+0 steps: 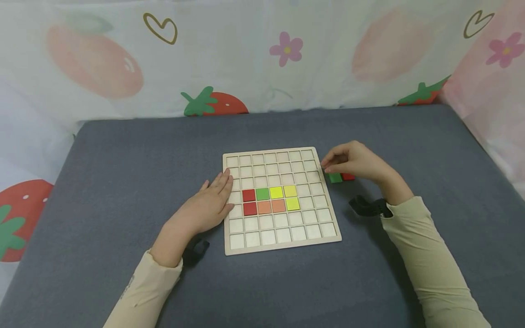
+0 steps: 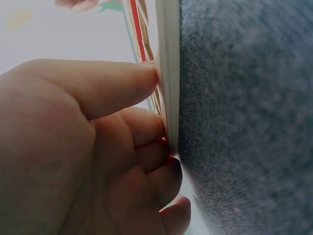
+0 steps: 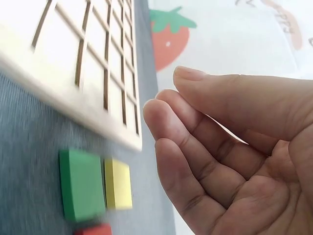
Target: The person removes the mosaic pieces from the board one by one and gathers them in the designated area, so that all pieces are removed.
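- From the head, a square gridded wooden board (image 1: pixel 283 247) lies on the dark grey cloth (image 1: pixel 279 287), with eight coloured tiles (image 1: pixel 262 194) set in two rows of four.
- The left hand (image 1: pixel 207 207), its fingers extended, rests on the board's left edge; only the left wrist view shows the board's thickness and the fingertips against its side.
- The right hand (image 1: pixel 357 159), fingers loosely bent and thumb near them, is just right of the board; the right wrist view shows its fingertips bare.
- From the head, a loose green tile (image 1: pixel 335 178) and a red tile (image 1: pixel 348 176) lie right of the board, partly covered by that hand; the right wrist view adds a yellow tile (image 3: pixel 118 183) beside the green one.
- There, the frame cuts off the red tile and much of the board.
- In the left wrist view, a thin red strip (image 2: pixel 137 29) past the thumb is hard to make out.
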The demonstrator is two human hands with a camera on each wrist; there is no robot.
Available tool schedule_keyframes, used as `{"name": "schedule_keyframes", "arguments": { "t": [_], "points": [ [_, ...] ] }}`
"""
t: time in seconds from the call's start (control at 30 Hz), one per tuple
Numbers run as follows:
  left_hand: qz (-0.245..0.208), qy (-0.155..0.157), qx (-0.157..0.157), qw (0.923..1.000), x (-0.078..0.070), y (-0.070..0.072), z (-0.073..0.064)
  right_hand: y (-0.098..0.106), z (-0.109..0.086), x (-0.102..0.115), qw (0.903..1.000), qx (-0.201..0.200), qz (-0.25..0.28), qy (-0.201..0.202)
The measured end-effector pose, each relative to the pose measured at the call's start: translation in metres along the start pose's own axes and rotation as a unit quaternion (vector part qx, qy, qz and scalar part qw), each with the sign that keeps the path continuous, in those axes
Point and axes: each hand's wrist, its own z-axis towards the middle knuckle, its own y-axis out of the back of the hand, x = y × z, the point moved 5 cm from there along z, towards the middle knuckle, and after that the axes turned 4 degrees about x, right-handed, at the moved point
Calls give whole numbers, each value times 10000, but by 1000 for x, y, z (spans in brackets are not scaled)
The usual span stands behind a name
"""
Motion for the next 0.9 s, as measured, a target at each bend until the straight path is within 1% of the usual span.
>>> {"name": "schedule_keyframes", "arguments": {
  "t": [0.2,0.37,0.6,0.7,0.9],
  "points": [
    [-36,-40,17,10000,-1,0,0,-12,11,7,9994,182,154,241],
    [-58,-56,22,10000,0,1,0,-20,19,14,9984,271,150,477],
    [-59,-26,51,10000,0,0,0,-35,30,29,9958,383,148,820],
    [-51,-14,55,10000,0,1,0,-42,36,35,9948,478,156,888],
    [-31,-62,-10,10000,0,1,-1,-54,43,46,9919,688,346,1013]
  ]
}}
